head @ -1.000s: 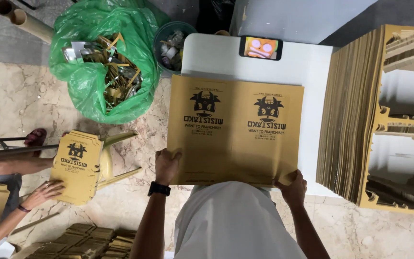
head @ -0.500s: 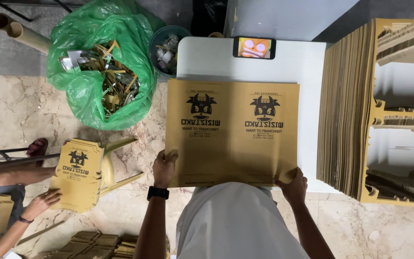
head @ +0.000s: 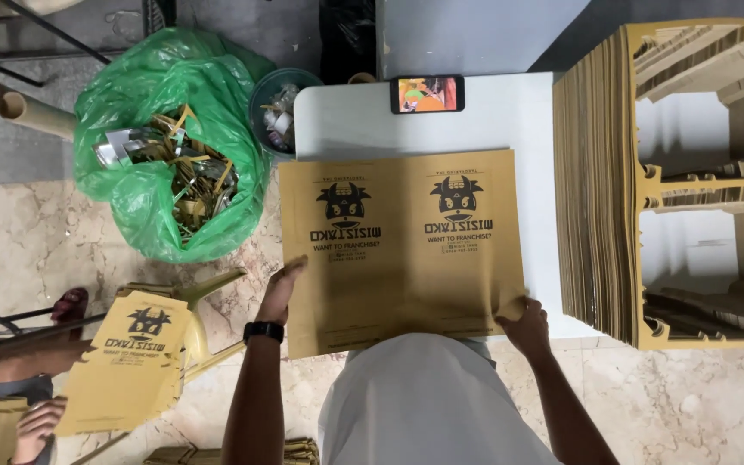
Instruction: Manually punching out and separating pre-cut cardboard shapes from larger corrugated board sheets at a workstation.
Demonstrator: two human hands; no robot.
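A flat yellow-brown cardboard sheet [head: 402, 250] with two black printed logos lies on the white table [head: 510, 120]. My left hand [head: 282, 288], with a black watch on its wrist, rests flat against the sheet's left edge, fingers extended. My right hand [head: 523, 319] pinches the sheet's lower right corner, which curls up slightly. My white shirt fills the bottom middle of the view.
A tall stack of die-cut cardboard blanks [head: 673, 181] stands at the right. A phone [head: 426, 93] lies at the table's far edge. A green waste bag [head: 170, 142] and small bin [head: 282, 108] sit left. Another person's hand [head: 40, 422] holds a similar sheet [head: 135, 362] at lower left.
The sheet has settled flat on the table. My left hand has opened out along its left edge. The other person's sheet has shifted slightly.
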